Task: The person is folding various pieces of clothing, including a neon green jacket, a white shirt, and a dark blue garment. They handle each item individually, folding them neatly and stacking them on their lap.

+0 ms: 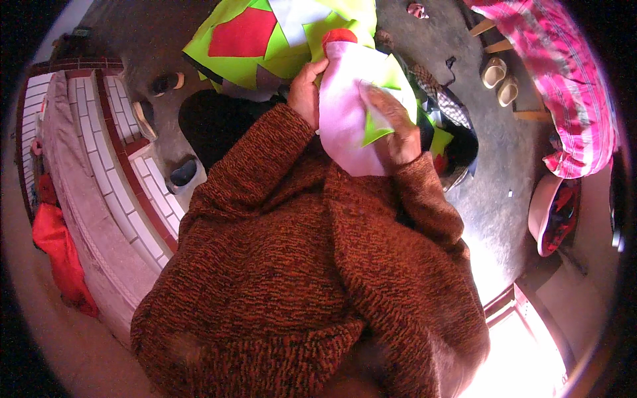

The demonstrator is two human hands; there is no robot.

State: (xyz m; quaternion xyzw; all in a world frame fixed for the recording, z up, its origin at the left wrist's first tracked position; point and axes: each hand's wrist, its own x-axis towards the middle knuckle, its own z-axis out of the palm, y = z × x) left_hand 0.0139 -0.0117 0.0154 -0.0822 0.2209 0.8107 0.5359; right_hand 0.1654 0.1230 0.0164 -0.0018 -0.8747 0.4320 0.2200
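— Patchwork, is it? What's in the hands?

— A patchwork cloth point(279, 40) of lime green with red and pale patches, held up in front of the chest. Its near end is a soft pink piece point(342, 119) with a green scrap over it, and that is the part both hands have hold of.

— How are the fingers set?

— The left hand point(305, 93) grips the pink piece's left edge, fingers curled round behind it and the thumb side toward the camera. The right hand point(397, 129) lies on the front, fingers pressed flat and close together over the green scrap, pinning it to the pink.

— How far along would you say the work is?

— Judging only from how it lies: the far part is already a joined sheet of many patches, so much looks done. The pink end seems to be the piece in hand, the green scrap laid on but whether fastened, I cannot tell. No needle or thread shows.

— And round about?

— More cloth scraps in a dark basket point(458, 149) just beyond the right hand, a pair of pale slippers point(501, 79) on the grey floor point(497, 179), a pink checked blanket point(564, 86) at the right, and a tiled ledge point(126, 172) at the left.
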